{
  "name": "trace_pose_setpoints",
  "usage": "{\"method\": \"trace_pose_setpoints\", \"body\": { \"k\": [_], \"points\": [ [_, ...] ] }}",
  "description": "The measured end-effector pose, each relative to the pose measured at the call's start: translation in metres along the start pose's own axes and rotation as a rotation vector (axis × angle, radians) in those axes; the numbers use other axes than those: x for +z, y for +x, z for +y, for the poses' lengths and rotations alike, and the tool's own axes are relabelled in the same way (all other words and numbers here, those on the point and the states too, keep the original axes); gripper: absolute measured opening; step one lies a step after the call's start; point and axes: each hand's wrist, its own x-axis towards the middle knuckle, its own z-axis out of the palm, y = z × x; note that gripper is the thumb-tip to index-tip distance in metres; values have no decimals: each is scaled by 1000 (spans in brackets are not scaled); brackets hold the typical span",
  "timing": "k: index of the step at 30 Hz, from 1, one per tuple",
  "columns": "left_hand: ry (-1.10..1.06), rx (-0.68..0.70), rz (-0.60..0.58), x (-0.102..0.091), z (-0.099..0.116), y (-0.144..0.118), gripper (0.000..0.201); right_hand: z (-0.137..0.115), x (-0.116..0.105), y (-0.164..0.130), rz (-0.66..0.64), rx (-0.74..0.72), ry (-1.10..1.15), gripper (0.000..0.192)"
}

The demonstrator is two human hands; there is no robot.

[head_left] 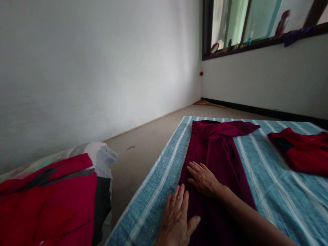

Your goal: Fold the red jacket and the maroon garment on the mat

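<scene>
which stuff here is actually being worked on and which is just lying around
In hand:
maroon garment, spread flat on the striped blue sheet
left hand and right hand, both pressed flat on it

Lying about:
red garment at the sheet's right side
red and grey clothes pile at left
small items on the window ledge

Place: a room in a home, likely a bedroom.
Floor: striped mat (269, 191) spread out, clothes lying on it.
Left of mat: pile of clothes (51, 198).
Beyond mat: window (256, 24), toiletries on its sill.
</scene>
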Motion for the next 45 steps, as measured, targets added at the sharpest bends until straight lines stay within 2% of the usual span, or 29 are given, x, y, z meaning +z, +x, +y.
{"method": "trace_pose_setpoints", "body": {
  "k": [3, 6, 11, 14, 17, 20, 22, 23, 25, 27, 29, 33, 37, 41, 43, 45],
  "points": [
    [12, -25, -2, 4, 1, 1, 64, -12, -3, -10, -6, -36, 9, 54],
    [18, -15, 39, 6, 3, 2, 63, -22, -2, -22, -72, -60, 32, 54],
    [-24, -18, 71, 5, 5, 1, 59, -24, 0, -29, -150, -27, 58, 57],
    [-134, -13, 36, -7, 1, -3, 60, -22, -2, -28, -157, -23, 76, 59],
    [-297, -26, 27, -30, -12, 5, 52, -22, -5, -27, -173, -30, 102, 60],
    [-371, -76, 171, -48, -21, 35, 46, -23, -8, -26, -193, -21, 115, 60],
    [-340, -55, 260, -50, -21, 63, 47, -25, -9, -25, -183, -17, 121, 62],
    [-305, -49, 262, -48, -20, 77, 49, -26, -10, -25, -169, -20, 122, 62],
    [-240, -61, 138, -38, -15, 99, 56, -28, -11, -26, -132, -31, 120, 61],
    [-199, -89, -11, -28, -11, 111, 63, -29, -13, -30, -106, -43, 114, 59],
    [-165, -104, -79, -22, -9, 113, 66, -29, -14, -35, -92, -52, 114, 58],
    [-68, -107, -42, -24, -9, 115, 58, -27, -14, -44, -67, -73, 121, 54],
    [37, -31, 143, -24, -9, 145, 43, -18, -22, -46, -63, -80, 151, 31],
    [41, 58, 305, -11, -13, 207, 41, 10, -56, -40, 52, -24, 179, 12],
    [20, 41, 357, -4, -16, 243, 41, 38, -77, -32, 101, 77, 141, 12],
    [-1, 17, 385, 2, -18, 278, 39, 75, -97, -18, 140, 237, 62, 14]
  ]
}}
